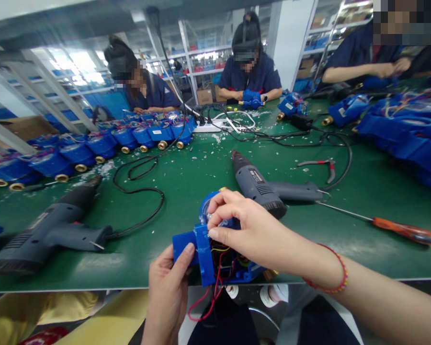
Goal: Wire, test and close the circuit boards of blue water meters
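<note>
A blue water meter (249, 274) with brass ends lies at the table's front edge, its housing open and wires showing inside. My left hand (170, 278) grips the meter's blue plastic cover (184, 247), thumb on top. Bent over the meter, my right hand (237, 220) has thumb and fingertips pinched at the housing's upper edge; what they hold, if anything, is hidden. Red wires (204, 311) loop down over the table edge. Just beyond my right hand lies a grey heat gun (258, 184).
Another heat gun (53, 230) lies at left. Red-handled pliers (319, 165) and an orange screwdriver (402, 230) are at right. Rows of blue meters (75, 155) line the left; more are piled right. Cables run to a power strip (208, 126). Several co-workers (249, 72) sit opposite.
</note>
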A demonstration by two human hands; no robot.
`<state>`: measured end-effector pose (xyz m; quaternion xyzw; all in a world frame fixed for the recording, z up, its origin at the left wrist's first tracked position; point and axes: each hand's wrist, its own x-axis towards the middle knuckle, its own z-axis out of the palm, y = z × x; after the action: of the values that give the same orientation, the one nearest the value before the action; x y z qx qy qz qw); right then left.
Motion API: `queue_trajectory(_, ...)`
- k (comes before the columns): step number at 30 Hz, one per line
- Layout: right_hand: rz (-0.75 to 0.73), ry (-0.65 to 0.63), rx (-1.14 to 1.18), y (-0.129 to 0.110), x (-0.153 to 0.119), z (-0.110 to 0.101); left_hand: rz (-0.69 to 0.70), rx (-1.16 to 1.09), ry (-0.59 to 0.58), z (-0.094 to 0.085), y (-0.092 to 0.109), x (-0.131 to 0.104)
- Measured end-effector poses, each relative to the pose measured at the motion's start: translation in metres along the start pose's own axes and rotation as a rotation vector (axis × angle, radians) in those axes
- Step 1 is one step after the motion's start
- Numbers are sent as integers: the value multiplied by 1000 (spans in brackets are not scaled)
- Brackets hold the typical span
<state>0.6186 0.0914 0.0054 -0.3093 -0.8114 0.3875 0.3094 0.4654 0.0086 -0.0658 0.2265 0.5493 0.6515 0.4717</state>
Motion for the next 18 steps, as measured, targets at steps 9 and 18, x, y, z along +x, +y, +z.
queue_trajectory(9,96,330,-706,97,-7,-93,-47,-23,8,-3,1,0)
queue_trajectory(18,218,-179,-836,133,-17,-96,4,-10,27,-3,-1,1)
